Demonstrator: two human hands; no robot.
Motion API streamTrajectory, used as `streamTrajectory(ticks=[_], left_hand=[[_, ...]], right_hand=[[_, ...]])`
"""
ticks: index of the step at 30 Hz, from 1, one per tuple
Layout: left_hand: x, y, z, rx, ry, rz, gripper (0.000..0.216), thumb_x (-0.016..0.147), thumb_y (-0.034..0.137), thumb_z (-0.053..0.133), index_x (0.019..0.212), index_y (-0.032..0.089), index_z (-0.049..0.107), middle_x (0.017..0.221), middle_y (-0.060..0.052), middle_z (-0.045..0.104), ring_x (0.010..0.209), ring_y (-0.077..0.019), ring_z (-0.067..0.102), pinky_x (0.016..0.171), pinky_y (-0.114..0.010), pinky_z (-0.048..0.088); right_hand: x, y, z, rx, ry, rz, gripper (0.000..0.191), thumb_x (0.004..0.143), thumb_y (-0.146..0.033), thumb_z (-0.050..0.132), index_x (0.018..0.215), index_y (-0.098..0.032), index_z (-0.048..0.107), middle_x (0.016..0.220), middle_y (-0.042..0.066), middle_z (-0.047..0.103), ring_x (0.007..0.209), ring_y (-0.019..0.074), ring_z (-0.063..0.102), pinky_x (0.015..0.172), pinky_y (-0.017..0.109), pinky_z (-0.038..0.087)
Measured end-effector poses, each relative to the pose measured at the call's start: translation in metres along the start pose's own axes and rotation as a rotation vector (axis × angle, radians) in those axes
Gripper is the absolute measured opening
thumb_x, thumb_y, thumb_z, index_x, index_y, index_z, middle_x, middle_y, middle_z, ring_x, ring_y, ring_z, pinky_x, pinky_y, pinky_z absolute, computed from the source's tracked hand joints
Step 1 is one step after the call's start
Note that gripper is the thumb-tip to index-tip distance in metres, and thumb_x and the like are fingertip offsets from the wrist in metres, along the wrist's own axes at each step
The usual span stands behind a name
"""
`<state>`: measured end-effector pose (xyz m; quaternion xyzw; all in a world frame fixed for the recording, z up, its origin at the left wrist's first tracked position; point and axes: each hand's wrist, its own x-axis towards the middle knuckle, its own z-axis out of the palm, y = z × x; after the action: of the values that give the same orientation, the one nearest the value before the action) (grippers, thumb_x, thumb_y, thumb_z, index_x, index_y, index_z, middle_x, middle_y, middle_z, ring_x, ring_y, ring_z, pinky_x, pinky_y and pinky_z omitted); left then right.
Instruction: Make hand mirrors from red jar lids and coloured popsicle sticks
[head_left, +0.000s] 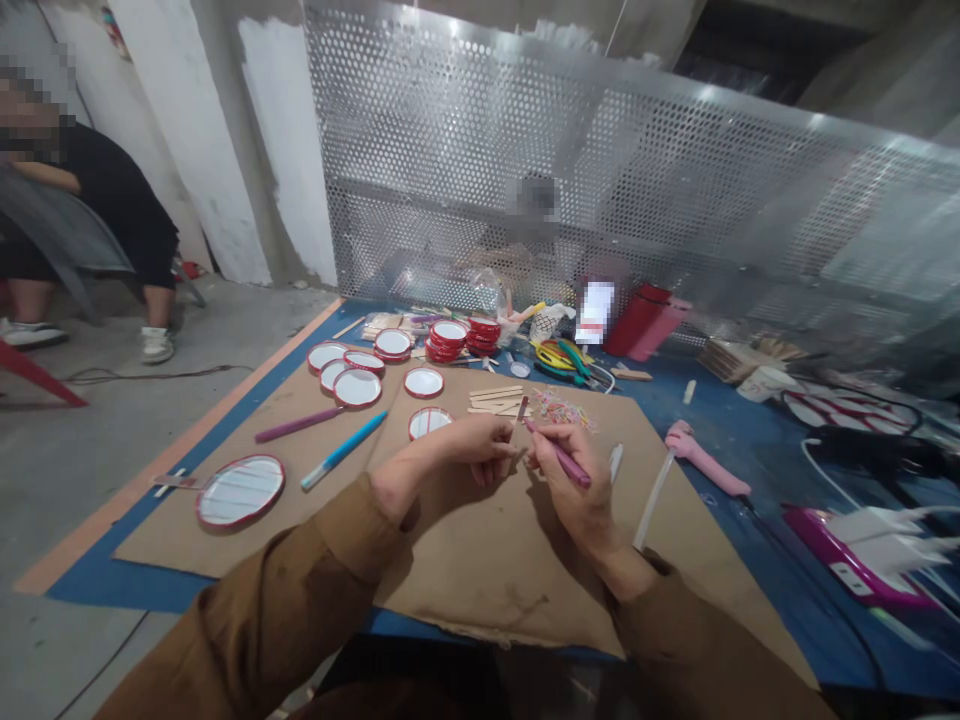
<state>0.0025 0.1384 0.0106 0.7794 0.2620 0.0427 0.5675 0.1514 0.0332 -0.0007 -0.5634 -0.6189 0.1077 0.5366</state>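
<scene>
Over the cardboard sheet, my left hand pinches a small wooden craft stick, which stands upright and looks dark on its face. My right hand grips a purple marker like a pen, its tip close to the stick. Just behind my hands lie plain craft sticks and a pile of colourful small bits. A round red-rimmed lid with lines on it sits by my left wrist. Farther left are a blue marker and a long purple pen-like piece.
More red-rimmed lids lie at the back left, and a striped one with a stick handle at front left. Pliers, a lit phone, a pink glue gun and a magenta power strip stand right. A person sits left.
</scene>
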Motion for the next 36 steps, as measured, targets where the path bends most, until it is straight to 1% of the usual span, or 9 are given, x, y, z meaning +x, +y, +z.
streamTrajectory(ticks=[4, 10, 16, 19, 22, 25, 29, 34, 36], left_hand=[[-0.0025, 0.0022, 0.0008, 0.003, 0.022, 0.005, 0.018, 0.093, 0.017, 0.048, 0.076, 0.016, 0.054, 0.052, 0.003, 0.058, 0.042, -0.0095, 0.056, 0.044, -0.019, 0.048], [-0.003, 0.0025, 0.0008, 0.004, 0.021, -0.015, 0.021, 0.093, 0.02, 0.048, 0.073, 0.016, 0.053, 0.053, 0.002, 0.059, 0.041, -0.0098, 0.056, 0.045, -0.02, 0.047], [-0.0047, 0.0059, 0.0014, 0.011, 0.028, -0.01, 0.018, 0.092, 0.017, 0.048, 0.075, 0.016, 0.053, 0.05, 0.004, 0.057, 0.04, -0.0082, 0.054, 0.043, -0.017, 0.045], [-0.0051, 0.0067, 0.0011, 0.017, 0.029, -0.02, 0.02, 0.093, 0.017, 0.047, 0.073, 0.016, 0.052, 0.051, 0.004, 0.057, 0.04, -0.0083, 0.055, 0.043, -0.017, 0.045], [-0.0047, 0.0062, 0.0007, 0.013, 0.014, -0.022, 0.021, 0.094, 0.019, 0.047, 0.073, 0.016, 0.052, 0.052, 0.003, 0.058, 0.041, -0.009, 0.056, 0.044, -0.019, 0.046], [-0.004, 0.0048, 0.0009, 0.002, 0.012, -0.011, 0.018, 0.093, 0.02, 0.048, 0.076, 0.016, 0.053, 0.052, 0.003, 0.058, 0.042, -0.0095, 0.056, 0.045, -0.019, 0.047], [-0.0042, 0.0049, 0.0015, 0.003, 0.02, -0.018, 0.014, 0.092, 0.017, 0.047, 0.079, 0.016, 0.052, 0.052, 0.003, 0.057, 0.042, -0.01, 0.056, 0.045, -0.019, 0.047], [-0.0057, 0.0078, 0.0015, -0.006, 0.008, -0.028, 0.012, 0.091, 0.018, 0.047, 0.079, 0.017, 0.049, 0.054, 0.005, 0.057, 0.043, -0.0101, 0.057, 0.046, -0.02, 0.048], [-0.0055, 0.0077, 0.0015, -0.009, 0.006, -0.028, 0.011, 0.09, 0.019, 0.046, 0.08, 0.017, 0.048, 0.053, 0.005, 0.056, 0.043, -0.0097, 0.056, 0.046, -0.02, 0.047]], right_hand=[[0.0011, -0.0041, 0.0001, -0.004, -0.04, -0.005, 0.021, 0.092, -0.038, 0.055, 0.096, -0.019, 0.062, 0.075, 0.001, 0.065, 0.065, 0.0147, 0.061, 0.063, 0.028, 0.049], [0.0002, -0.001, -0.0008, 0.003, 0.034, 0.042, 0.02, 0.092, -0.039, 0.058, 0.092, -0.02, 0.062, 0.069, -0.001, 0.063, 0.06, 0.0134, 0.059, 0.058, 0.027, 0.047], [0.0008, 0.0053, 0.0022, 0.05, -0.003, 0.025, 0.022, 0.091, -0.04, 0.058, 0.097, -0.019, 0.063, 0.077, 0.002, 0.065, 0.064, 0.0148, 0.062, 0.06, 0.028, 0.049], [0.001, 0.004, 0.0018, 0.046, -0.004, 0.052, 0.021, 0.092, -0.04, 0.058, 0.096, -0.02, 0.063, 0.073, 0.001, 0.064, 0.062, 0.0141, 0.061, 0.059, 0.027, 0.049], [0.0009, 0.0014, 0.001, 0.048, 0.031, 0.053, 0.021, 0.091, -0.04, 0.058, 0.092, -0.02, 0.062, 0.069, -0.001, 0.063, 0.059, 0.0131, 0.059, 0.058, 0.027, 0.048], [0.0013, -0.0001, 0.001, 0.047, 0.031, 0.038, 0.022, 0.091, -0.04, 0.059, 0.093, -0.019, 0.062, 0.071, 0.0, 0.064, 0.059, 0.0129, 0.059, 0.058, 0.026, 0.048], [0.0019, 0.0007, 0.0016, 0.047, -0.012, 0.053, 0.023, 0.091, -0.042, 0.058, 0.095, -0.019, 0.062, 0.073, 0.001, 0.065, 0.061, 0.0137, 0.061, 0.058, 0.026, 0.048], [0.0011, 0.0035, 0.0013, 0.049, 0.036, 0.075, 0.022, 0.091, -0.041, 0.059, 0.093, -0.019, 0.062, 0.069, 0.0, 0.064, 0.06, 0.0142, 0.061, 0.058, 0.027, 0.049], [0.0009, 0.0041, 0.0014, 0.058, 0.029, 0.072, 0.022, 0.091, -0.041, 0.059, 0.095, -0.019, 0.062, 0.069, 0.0, 0.064, 0.061, 0.0146, 0.061, 0.059, 0.028, 0.05]])
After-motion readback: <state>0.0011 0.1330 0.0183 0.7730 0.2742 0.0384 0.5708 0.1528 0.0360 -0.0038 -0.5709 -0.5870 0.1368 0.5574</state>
